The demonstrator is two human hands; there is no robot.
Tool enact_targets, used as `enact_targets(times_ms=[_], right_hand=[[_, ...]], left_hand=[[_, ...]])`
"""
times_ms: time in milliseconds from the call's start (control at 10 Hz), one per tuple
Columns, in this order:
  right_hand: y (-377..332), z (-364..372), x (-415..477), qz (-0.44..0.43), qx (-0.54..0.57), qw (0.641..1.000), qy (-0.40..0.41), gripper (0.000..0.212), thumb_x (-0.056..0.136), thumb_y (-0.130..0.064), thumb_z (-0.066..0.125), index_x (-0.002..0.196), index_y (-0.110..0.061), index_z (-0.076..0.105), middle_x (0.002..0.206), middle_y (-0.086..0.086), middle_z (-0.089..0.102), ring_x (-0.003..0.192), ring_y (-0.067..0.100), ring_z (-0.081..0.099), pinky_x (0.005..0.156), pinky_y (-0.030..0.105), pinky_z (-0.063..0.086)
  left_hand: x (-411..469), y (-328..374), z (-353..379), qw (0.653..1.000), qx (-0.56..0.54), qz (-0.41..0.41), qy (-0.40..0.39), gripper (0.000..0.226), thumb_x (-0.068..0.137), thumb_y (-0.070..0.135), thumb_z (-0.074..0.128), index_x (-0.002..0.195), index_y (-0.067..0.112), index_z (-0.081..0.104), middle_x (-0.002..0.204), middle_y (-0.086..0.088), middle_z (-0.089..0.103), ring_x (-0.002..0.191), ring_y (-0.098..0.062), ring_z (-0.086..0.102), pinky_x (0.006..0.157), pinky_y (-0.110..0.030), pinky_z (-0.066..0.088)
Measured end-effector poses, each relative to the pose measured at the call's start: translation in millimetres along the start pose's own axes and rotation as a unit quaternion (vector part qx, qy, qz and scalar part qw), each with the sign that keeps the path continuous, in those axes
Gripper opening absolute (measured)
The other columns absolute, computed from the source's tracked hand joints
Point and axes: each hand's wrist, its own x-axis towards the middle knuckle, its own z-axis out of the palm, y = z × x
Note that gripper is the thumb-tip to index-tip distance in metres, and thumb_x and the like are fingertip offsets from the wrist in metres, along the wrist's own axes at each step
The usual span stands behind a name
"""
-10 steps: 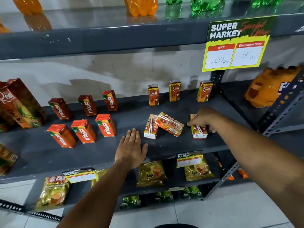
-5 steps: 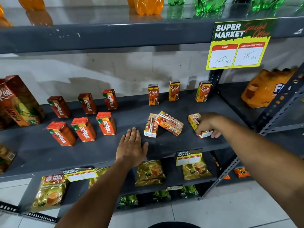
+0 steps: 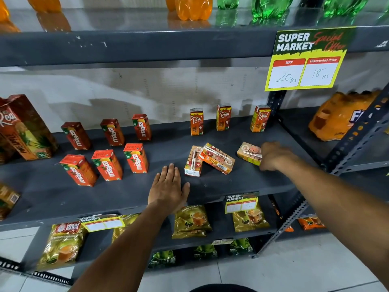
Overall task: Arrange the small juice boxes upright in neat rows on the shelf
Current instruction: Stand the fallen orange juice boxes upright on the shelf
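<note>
On the grey middle shelf (image 3: 242,184), three small Real juice boxes (image 3: 223,117) stand upright in a back row. In front of them, two small Real boxes (image 3: 216,158) lie on their sides, one leaning on the other. My right hand (image 3: 273,155) grips a third fallen Real box (image 3: 248,152) at the right, tilted off the shelf. My left hand (image 3: 168,186) rests flat and open on the shelf near its front edge. Several red Maaza boxes (image 3: 135,158) stand in two rows on the left.
A large Real pineapple carton (image 3: 27,127) stands at far left. A price sign (image 3: 305,60) hangs from the upper shelf, which holds orange and green bottles (image 3: 193,7). An orange bottle pack (image 3: 341,114) sits beyond the slotted upright. Tea packets (image 3: 192,221) fill the lower shelf.
My right hand has turned and tipped the rightmost fallen box, shifting it slightly right and back. My left hand has stayed flat on the shelf.
</note>
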Motion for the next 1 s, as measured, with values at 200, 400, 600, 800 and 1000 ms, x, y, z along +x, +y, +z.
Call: enact_targets(times_ms=[200, 400, 600, 800, 1000], right_hand=[[12.6, -22.8, 14.9, -0.175, -0.227, 0.936, 0.203, 0.047, 0.080, -0.013, 0.066, 0.124, -0.021, 0.052, 0.132, 0.012, 0.045, 0.112, 0.037, 0.050, 0.075, 0.040, 0.044], [22.9, -41.4, 21.4, -0.364, -0.364, 0.823, 0.240, 0.047, 0.088, -0.015, 0.057, 0.132, -0.025, 0.047, 0.147, 0.006, 0.042, 0.120, 0.030, 0.048, 0.087, 0.041, 0.045], [32.7, -51.5, 27.2, -0.388, -0.384, 0.809, 0.219, 0.058, 0.092, -0.013, 0.053, 0.144, -0.027, 0.032, 0.157, 0.000, 0.030, 0.127, 0.027, 0.042, 0.093, 0.039, 0.043], [25.6, -60.1, 31.7, -0.370, -0.300, 0.869, 0.133, 0.067, 0.091, -0.011, 0.053, 0.149, -0.033, 0.027, 0.157, -0.007, 0.029, 0.135, 0.024, 0.036, 0.102, 0.037, 0.038], [16.4, -63.7, 33.0, -0.263, -0.112, 0.955, 0.085, 0.052, 0.079, -0.055, 0.064, 0.121, -0.025, 0.060, 0.124, 0.006, 0.063, 0.109, 0.027, 0.058, 0.090, 0.038, 0.048]], left_hand=[[1.9, 0.3, 0.7, 1.000, -0.001, -0.007, -0.010, 0.075, 0.092, 0.057, 0.009, 0.150, 0.009, 0.005, 0.161, -0.008, -0.001, 0.146, -0.023, -0.005, 0.115, -0.038, -0.002], [0.3, -1.0, 0.9, 1.000, -0.002, -0.002, 0.002, 0.076, 0.092, 0.057, 0.009, 0.150, 0.009, 0.007, 0.161, -0.009, 0.002, 0.146, -0.024, -0.002, 0.116, -0.039, 0.001], [0.5, -0.9, 1.2, 1.000, -0.002, -0.002, 0.004, 0.075, 0.093, 0.057, 0.009, 0.151, 0.009, 0.007, 0.161, -0.009, 0.002, 0.146, -0.024, -0.002, 0.116, -0.039, 0.000], [0.5, -0.6, 1.7, 1.000, -0.002, -0.003, 0.006, 0.075, 0.093, 0.057, 0.010, 0.150, 0.009, 0.008, 0.161, -0.009, 0.002, 0.146, -0.024, -0.002, 0.116, -0.039, 0.001], [0.9, -0.2, 0.8, 1.000, -0.009, -0.004, 0.004, 0.075, 0.093, 0.057, 0.010, 0.150, 0.009, 0.008, 0.161, -0.009, 0.002, 0.146, -0.024, -0.002, 0.116, -0.039, 0.001]])
